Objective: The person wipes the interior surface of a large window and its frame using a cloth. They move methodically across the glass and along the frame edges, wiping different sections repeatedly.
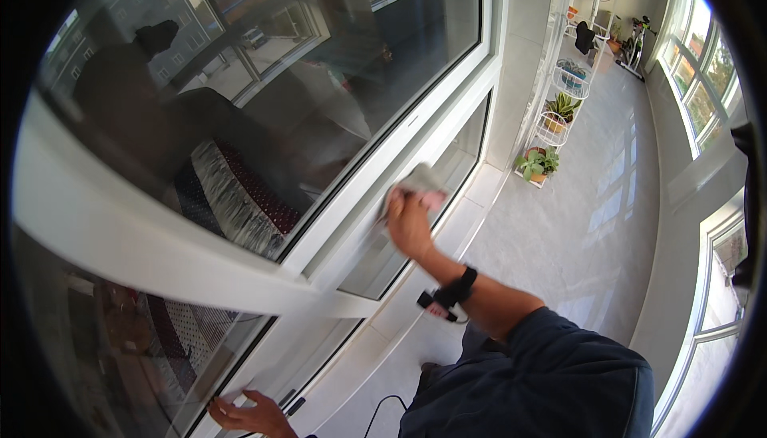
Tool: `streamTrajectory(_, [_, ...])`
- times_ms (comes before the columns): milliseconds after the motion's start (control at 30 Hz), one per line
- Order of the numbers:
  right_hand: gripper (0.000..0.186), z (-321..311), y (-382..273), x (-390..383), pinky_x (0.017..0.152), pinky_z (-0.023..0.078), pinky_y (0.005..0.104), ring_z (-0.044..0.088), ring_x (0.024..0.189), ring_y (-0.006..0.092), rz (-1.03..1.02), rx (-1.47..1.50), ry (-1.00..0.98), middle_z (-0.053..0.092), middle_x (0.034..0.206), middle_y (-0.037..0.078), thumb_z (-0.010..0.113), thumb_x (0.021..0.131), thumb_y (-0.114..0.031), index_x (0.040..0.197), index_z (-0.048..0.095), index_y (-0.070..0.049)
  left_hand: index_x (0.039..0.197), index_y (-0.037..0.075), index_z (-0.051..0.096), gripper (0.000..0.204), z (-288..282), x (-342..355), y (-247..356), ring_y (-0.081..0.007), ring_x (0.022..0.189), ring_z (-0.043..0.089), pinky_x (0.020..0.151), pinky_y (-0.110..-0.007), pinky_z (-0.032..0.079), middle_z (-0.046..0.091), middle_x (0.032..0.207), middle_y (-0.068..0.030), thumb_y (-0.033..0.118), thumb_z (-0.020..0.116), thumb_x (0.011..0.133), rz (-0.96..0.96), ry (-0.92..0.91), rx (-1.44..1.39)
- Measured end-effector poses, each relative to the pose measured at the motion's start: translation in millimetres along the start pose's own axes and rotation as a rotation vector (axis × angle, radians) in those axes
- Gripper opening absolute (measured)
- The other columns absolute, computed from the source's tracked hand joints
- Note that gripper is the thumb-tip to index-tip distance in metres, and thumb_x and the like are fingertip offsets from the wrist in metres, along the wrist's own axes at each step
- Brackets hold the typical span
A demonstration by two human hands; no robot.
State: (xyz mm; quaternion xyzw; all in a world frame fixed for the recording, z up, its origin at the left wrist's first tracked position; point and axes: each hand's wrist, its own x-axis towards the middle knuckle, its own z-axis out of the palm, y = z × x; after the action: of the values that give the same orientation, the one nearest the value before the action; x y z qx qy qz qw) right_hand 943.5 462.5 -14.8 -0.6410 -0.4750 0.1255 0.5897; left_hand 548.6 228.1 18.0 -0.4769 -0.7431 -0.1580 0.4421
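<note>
My right hand (409, 222) is closed on a crumpled cloth (427, 181), grey with a pinkish patch and slightly blurred. It holds the cloth against the lower part of a white-framed window (383, 178), over the narrow lower glass pane (375, 266). A black strap with a small device (447, 294) circles my right wrist. At the lower left, my left hand (254, 417) rests on the white frame beside another pane, its thumb and fingers apart. Near it, a dark handle or latch (292, 400) sits on the frame.
Potted plants (539, 164) stand on a white tiered rack (571, 78) along the wall ahead. Farther back is an exercise bike (635, 46). Pale glossy floor (551, 230) runs alongside, with windows (703, 62) at right. A thin dark cable (385, 400) hangs near my body.
</note>
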Motion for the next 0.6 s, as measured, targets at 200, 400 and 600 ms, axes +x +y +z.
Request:
streamTrajectory(200, [0.013,17.3,-80.6,-111.6,0.09,0.037,0.0515,0.053,0.097,0.0399,-0.149,0.203,-0.167,0.063,0.093,0.017,0.056,0.096,-0.014,0.089,0.059,-0.003,0.144,-0.003,0.034,0.075,6.2,-6.8,-17.4,-0.045,0.137,0.035,0.107,-0.055,0.04,0.034,0.143,-0.0261,-0.003,0.073,0.081,0.05,0.01,-0.129])
streamTrajectory(400, [0.018,32.3,-72.4,-107.2,0.093,0.034,0.0593,0.051,0.101,0.0469,-0.146,-0.088,-0.035,0.062,0.102,0.027,0.055,0.095,-0.017,0.096,0.063,-0.001,0.143,-0.003,0.036,0.075,2.9,-4.7,-21.4,-0.045,0.135,0.038,0.104,-0.057,0.041,0.037,0.14,-0.0256,-0.006,0.072,0.077,0.083,0.051,-0.154])
streamTrajectory(600, [0.035,27.4,-33.0,-11.9,0.103,0.028,0.0626,0.045,0.113,0.0504,-0.041,-0.144,0.256,0.058,0.112,0.034,0.043,0.102,-0.027,0.1,0.065,0.0,0.142,-0.004,0.038,0.074,2.8,-5.1,-23.8,-0.0447,0.134,0.038,0.103,-0.056,0.04,0.038,0.14,-0.025,-0.005,0.072,0.077,0.113,0.034,-0.185])
